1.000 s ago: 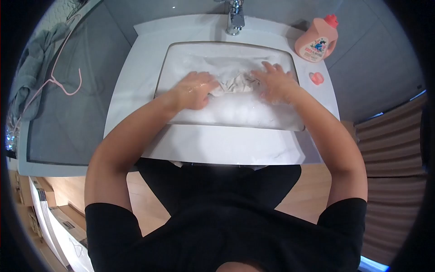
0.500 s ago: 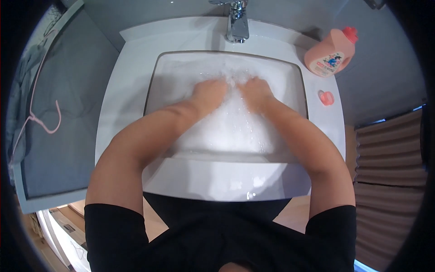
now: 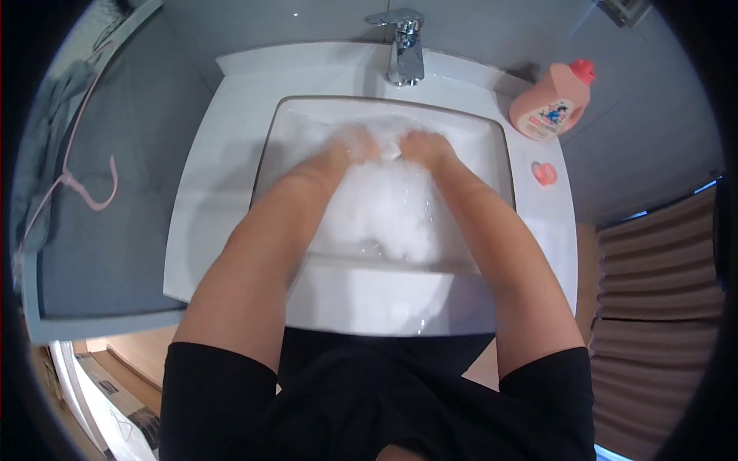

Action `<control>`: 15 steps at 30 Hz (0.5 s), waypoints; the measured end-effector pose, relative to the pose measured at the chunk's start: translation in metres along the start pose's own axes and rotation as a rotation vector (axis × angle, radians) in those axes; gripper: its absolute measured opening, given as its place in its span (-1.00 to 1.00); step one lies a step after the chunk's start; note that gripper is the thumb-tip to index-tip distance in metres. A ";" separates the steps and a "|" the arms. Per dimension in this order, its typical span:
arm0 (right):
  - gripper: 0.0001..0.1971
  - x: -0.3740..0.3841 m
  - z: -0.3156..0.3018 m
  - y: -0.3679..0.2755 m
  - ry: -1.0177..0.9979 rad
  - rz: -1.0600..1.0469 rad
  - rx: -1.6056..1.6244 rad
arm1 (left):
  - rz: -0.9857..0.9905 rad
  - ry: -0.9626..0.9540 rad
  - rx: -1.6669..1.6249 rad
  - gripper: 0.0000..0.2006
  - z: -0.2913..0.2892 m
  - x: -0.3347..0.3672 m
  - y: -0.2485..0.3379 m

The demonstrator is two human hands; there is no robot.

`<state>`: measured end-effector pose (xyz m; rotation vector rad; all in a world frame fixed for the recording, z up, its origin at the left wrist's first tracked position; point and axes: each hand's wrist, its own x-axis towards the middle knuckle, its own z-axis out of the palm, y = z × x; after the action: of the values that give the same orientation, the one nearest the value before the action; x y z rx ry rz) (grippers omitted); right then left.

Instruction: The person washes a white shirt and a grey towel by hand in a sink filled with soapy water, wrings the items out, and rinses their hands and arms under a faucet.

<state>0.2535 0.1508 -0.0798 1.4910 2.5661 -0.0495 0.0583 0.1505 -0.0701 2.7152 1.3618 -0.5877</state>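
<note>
Both hands are over the far half of a white washbasin (image 3: 500, 138), among thick white suds (image 3: 384, 203). My left hand (image 3: 355, 144) is blurred and partly coated in foam, its fingers curled in toward the middle. Close beside it, my right hand (image 3: 425, 147) is closed, knuckles up. A small white patch shows in the gap between them; whether it is foam or fabric I cannot tell. Whatever the hands grip is hidden by the suds. The foam heaps up between my forearms and reaches toward the basin's near side.
A chrome faucet (image 3: 406, 61) stands behind the basin. On the counter's right sit a pink detergent bottle (image 3: 544, 104) with a red cap and a small pink cup-like cap (image 3: 544, 174). At left, a pink hanger (image 3: 68, 180) hangs by a grey panel (image 3: 131, 207). A pleated brown curtain (image 3: 653, 269) hangs at right.
My hands have shifted toward the basin's far side, and my arms are straighter with elbows drawn in. The foam now gathers in a mound between the forearms. The whole view has shifted slightly.
</note>
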 end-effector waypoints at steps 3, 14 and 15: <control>-0.64 -0.014 -0.020 -0.045 0.153 -0.093 -0.032 | -0.433 0.123 -0.662 -0.61 0.014 -0.043 -0.008; -0.55 -0.180 -0.117 0.025 0.218 0.125 0.390 | -0.289 0.440 -0.419 -0.54 -0.038 -0.207 -0.002; -0.58 -0.192 -0.124 0.025 0.200 0.185 0.439 | -0.285 0.441 -0.422 -0.54 -0.029 -0.204 -0.005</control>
<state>0.3515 0.0127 0.0752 1.9698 2.6760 -0.4917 -0.0467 0.0045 0.0299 2.3975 1.7391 0.2944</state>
